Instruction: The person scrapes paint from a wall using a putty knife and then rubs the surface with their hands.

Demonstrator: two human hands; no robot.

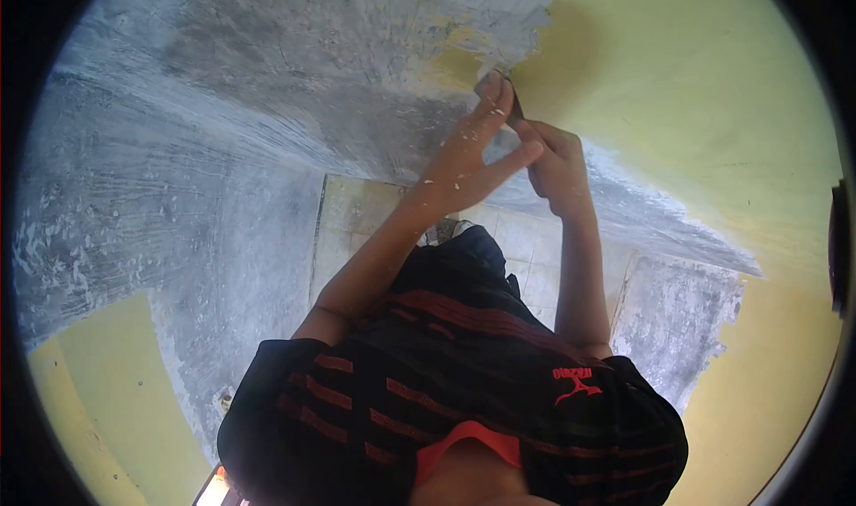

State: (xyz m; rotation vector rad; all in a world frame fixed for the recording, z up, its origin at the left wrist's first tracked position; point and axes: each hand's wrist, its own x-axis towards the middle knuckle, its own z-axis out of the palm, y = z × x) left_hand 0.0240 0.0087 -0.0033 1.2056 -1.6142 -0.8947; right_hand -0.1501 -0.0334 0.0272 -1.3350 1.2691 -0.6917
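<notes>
Thin, dark, flat tool, tip at the ragged edge of the yellow wall paint. Bare right hand, below that edge, pinches its near end, seemingly for control; bare left hand, thumb spread, lays fingers near its tip, likely for steadying pressure

Your scraper looks like dark metal; the yellow paint appears smooth, the grey plaster rough and chalky; your shirt is matt cloth.
</notes>
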